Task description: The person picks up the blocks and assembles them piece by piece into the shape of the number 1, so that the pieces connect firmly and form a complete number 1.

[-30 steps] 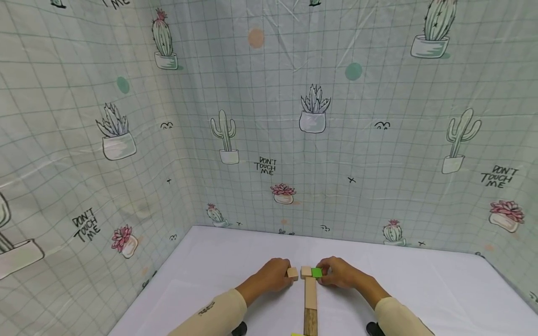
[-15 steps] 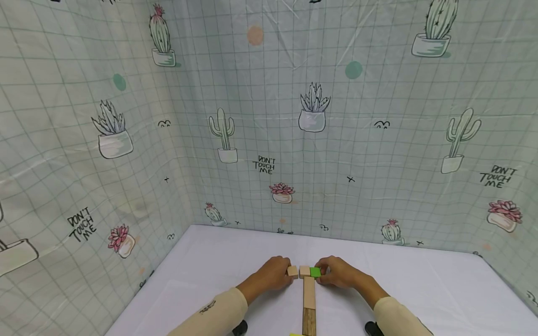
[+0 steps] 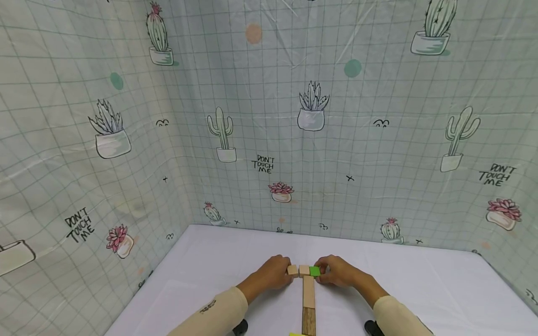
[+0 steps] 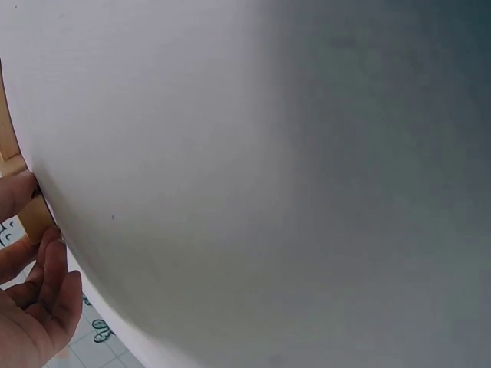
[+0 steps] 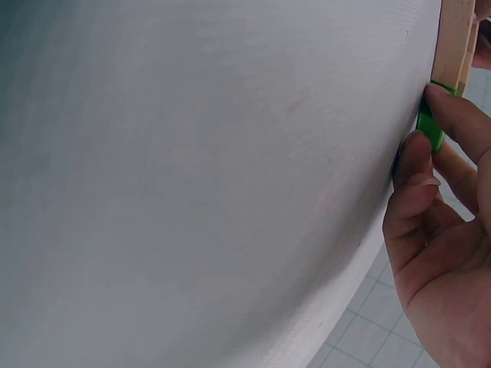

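My left hand (image 3: pixel 274 272) pinches a plain wooden cube (image 3: pixel 292 270); in the left wrist view that cube (image 4: pixel 36 219) sits between thumb and fingers. Immediately to its right is a second plain wooden cube (image 3: pixel 304 270), with at most a thin gap between them. A green cube (image 3: pixel 315 271) lies against the right side of that middle cube. My right hand (image 3: pixel 336 271) pinches the green cube, also seen in the right wrist view as a green block (image 5: pixel 430 130) between thumb and fingertips. Below the middle cube a long light wooden block (image 3: pixel 308 292) runs toward me.
A darker brown wooden block (image 3: pixel 308 321) continues the line toward me, with a yellow piece (image 3: pixel 296 334) cut off at the bottom edge. The white table (image 3: pixel 235 247) meets a cactus-print cloth (image 3: pixel 353 140) at the back and sides. Black objects (image 3: pixel 371 327) show beneath the forearms.
The gap between the left hand's cube and the middle cube has narrowed to almost nothing. The right hand stays on the green cube. The head view has shifted slightly.
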Available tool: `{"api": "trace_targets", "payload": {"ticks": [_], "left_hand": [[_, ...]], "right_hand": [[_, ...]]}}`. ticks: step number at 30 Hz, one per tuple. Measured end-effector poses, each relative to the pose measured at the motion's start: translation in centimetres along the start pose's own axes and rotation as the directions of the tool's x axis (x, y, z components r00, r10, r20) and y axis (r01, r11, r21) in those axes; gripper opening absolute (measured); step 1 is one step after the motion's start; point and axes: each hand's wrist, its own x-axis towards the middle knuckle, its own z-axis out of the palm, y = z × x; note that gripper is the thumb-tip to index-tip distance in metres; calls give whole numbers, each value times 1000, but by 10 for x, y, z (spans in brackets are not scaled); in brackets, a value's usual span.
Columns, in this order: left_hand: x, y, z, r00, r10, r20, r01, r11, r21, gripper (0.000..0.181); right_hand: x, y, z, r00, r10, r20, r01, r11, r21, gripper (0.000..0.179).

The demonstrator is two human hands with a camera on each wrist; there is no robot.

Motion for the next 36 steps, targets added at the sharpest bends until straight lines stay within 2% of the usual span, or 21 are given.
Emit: {"api": "trace_targets", "payload": {"ticks": [13,27,36], "left_hand": [[0,3,-2,1000,-26,9,26,1000,-8,24],[3,1,1,999,-43,26,43,999,-11,25],[3,1,-1,999,-20,26,20,1000,-22,24]], "right_hand": [[-1,0,-1,1000,-26,3,26,1000,4,26],[1,0,-1,1000,-17,12,17,1000,-1,26],[2,2,1,1000,-4,6,4,1000,0,25]]}}
